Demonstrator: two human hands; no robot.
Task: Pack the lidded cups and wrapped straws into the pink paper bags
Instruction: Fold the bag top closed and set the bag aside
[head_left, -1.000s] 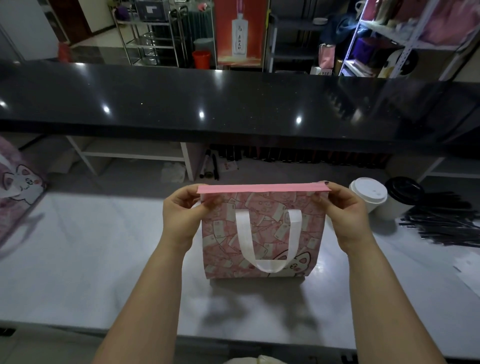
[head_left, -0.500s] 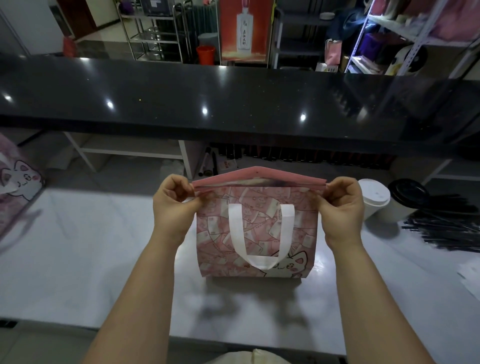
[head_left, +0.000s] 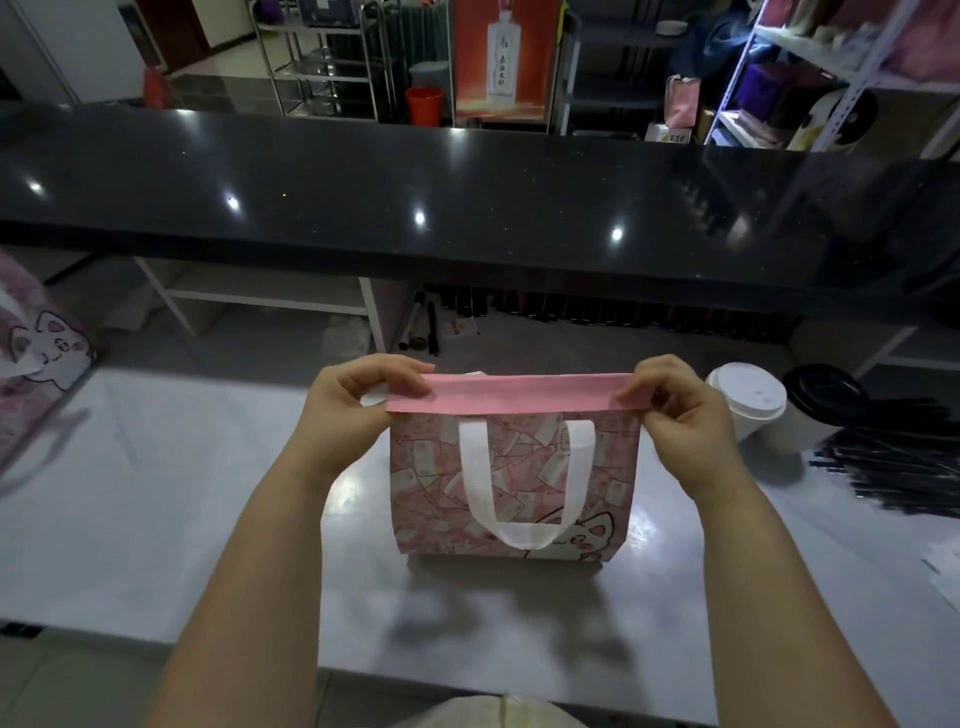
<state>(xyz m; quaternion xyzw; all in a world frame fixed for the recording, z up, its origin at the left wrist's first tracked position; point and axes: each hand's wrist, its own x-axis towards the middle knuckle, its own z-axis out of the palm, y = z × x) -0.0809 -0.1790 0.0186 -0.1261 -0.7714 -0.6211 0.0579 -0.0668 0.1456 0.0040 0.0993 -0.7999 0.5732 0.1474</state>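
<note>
A pink paper bag (head_left: 441, 483) with a cat print and a white ribbon handle stands upright on the white counter (head_left: 156, 519). Its top is folded over into a flat pink flap. My left hand (head_left: 343, 415) pinches the flap's left end and my right hand (head_left: 680, 415) pinches its right end. To the right stand a cup with a white lid (head_left: 748, 397) and a cup with a black lid (head_left: 823, 395), side by side. A pile of black wrapped straws (head_left: 893, 467) lies further right. The bag's contents are hidden.
Another pink cat bag (head_left: 36, 353) leans at the left edge. A raised black bar top (head_left: 467, 208) runs across behind the counter, with shelving and racks beyond. White paper (head_left: 943, 566) lies at the right edge.
The bag's top opened slightly half a second ago, then both hands folded it down into a wider flat pink flap. The view has shifted a little closer.
</note>
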